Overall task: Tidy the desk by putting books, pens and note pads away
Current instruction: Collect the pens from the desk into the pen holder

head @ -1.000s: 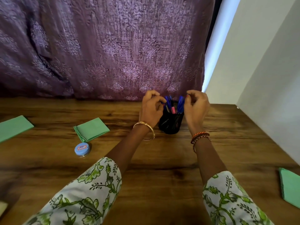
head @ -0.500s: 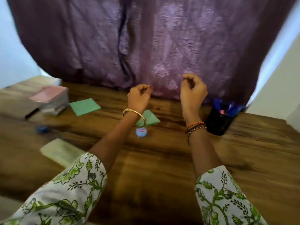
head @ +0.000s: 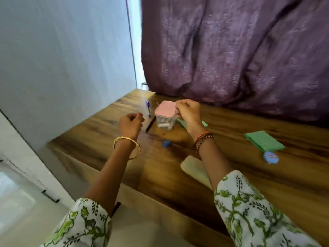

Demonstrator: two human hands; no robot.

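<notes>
Wooden table [head: 178, 175]: blue pen [head: 148, 106] is found at 1 o'clock from left hand [head: 131, 124], the nearer one, long axis 12-to-6. Both hands' fingers are curled, apparently empty; right hand [head: 188, 114].

Both loosely curled hands, left hand [head: 131, 124] and right hand [head: 189, 113], are swinging from the black pen holder toward the pink-lidded clear plastic box [head: 165, 114] at frame centre.

Home study corner: wooden desk [head: 231, 184], purple curtain [head: 231, 50], plain white wall [head: 62, 59].
</notes>
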